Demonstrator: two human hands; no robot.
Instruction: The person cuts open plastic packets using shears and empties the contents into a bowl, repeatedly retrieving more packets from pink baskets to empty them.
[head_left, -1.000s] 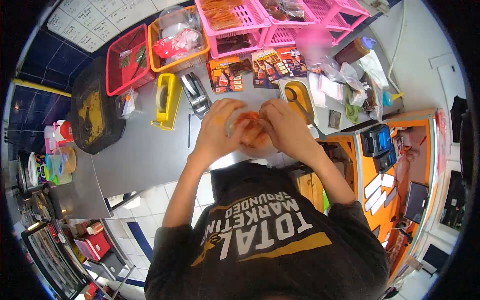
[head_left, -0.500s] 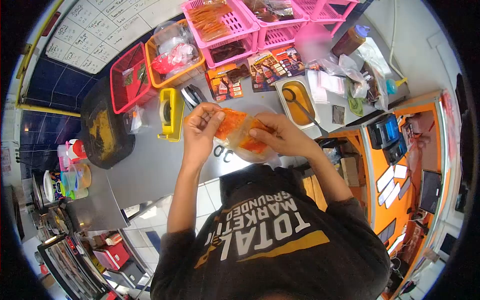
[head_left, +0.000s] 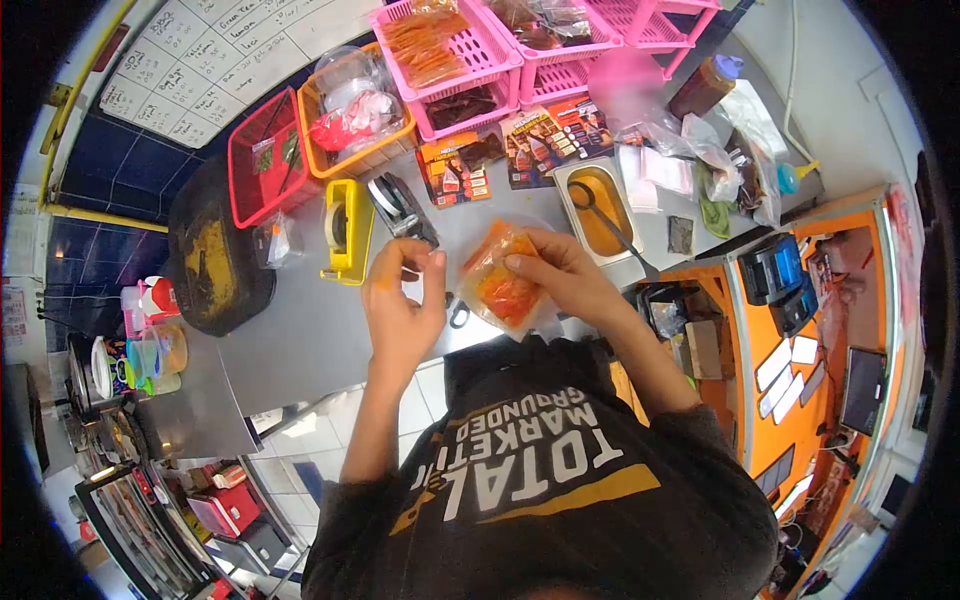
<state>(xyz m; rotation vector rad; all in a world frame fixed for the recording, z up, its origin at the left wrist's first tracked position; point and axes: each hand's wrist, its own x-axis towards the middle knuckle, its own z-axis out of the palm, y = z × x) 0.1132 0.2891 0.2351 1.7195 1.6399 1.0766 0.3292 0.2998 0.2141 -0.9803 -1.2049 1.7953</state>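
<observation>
My right hand [head_left: 570, 275] grips a clear plastic packet [head_left: 507, 285] by its right side, thumb on top. Orange-red food or sauce fills the packet; its exact kind I cannot make out. Just left of it, my left hand [head_left: 403, 300] is raised over the counter, apart from the packet. Its thumb and fingers curve toward each other, with nothing visible between them. Beyond the left hand are a black tape dispenser [head_left: 397, 207] and a yellow tape dispenser [head_left: 347, 235]. Scissor handles [head_left: 459, 314] show partly between the hands.
A metal tray [head_left: 598, 212] of yellow-brown sauce holds a ladle. Printed menus [head_left: 455, 170], pink racks [head_left: 470, 95], an orange basket [head_left: 350, 130] and a red basket [head_left: 268, 165] line the back. A large dark container [head_left: 220, 250] stands left on the metal counter [head_left: 290, 340].
My left hand has let go of the packet and drawn away from it, slightly down. The packet stays in my right hand, now hanging flatter and more fully in view.
</observation>
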